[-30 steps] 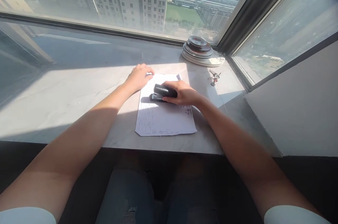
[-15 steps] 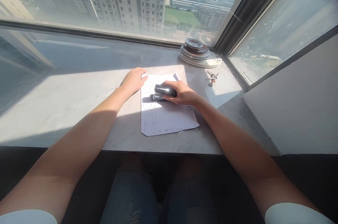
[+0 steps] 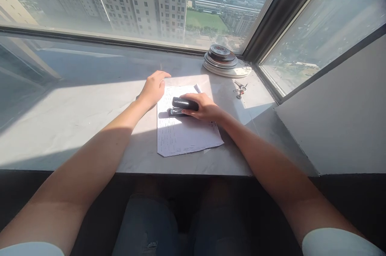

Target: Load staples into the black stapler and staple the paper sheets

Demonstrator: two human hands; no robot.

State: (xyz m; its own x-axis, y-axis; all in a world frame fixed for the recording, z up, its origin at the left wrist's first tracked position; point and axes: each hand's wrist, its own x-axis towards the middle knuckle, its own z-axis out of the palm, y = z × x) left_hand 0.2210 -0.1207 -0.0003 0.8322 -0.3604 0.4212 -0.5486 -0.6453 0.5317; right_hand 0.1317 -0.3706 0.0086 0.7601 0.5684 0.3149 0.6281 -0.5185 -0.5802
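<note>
A stack of white printed paper sheets (image 3: pixel 185 133) lies on the grey stone window sill (image 3: pixel 75 107). My right hand (image 3: pixel 204 108) is closed around a black stapler (image 3: pixel 182 105) that rests on the upper part of the sheets. My left hand (image 3: pixel 153 87) lies at the top left corner of the paper with its fingers stretched out, pressing down there.
A pile of plates (image 3: pixel 224 61) stands at the back right corner of the sill, with a bunch of keys (image 3: pixel 239 89) lying in front of it. Window glass runs along the back and right. My knees show below the sill's front edge.
The paper has shifted a little to the left under my hands. My left hand's fingers have moved further up past the paper's top left corner. The stapler stays in my right hand.
</note>
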